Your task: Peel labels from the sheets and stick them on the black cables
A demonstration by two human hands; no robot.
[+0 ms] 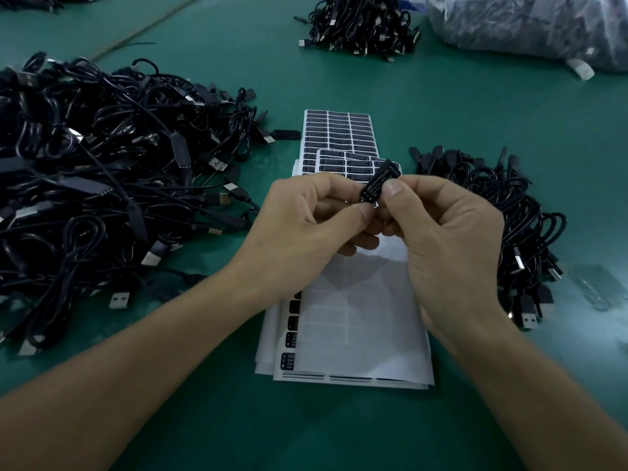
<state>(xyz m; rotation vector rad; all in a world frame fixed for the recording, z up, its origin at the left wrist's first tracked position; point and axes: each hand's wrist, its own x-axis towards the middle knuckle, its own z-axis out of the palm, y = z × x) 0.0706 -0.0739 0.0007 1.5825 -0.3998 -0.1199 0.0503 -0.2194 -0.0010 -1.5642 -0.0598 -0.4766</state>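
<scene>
Mid-frame, I see the left grip (306, 220) and right grip (445, 232) both pinching a small black piece (374, 183), perhaps a label, over the label sheets (339, 130).

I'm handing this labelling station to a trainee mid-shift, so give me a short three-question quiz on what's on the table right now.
1. True or false: the left hand and right hand both pinch the small black piece above the label sheets.
2. Where is the biggest pile of black cables? A) left of the sheets B) right of them C) on them
3. Fill in: the table is ____ in colour.
Key: 1 true; 2 A; 3 green.
</scene>
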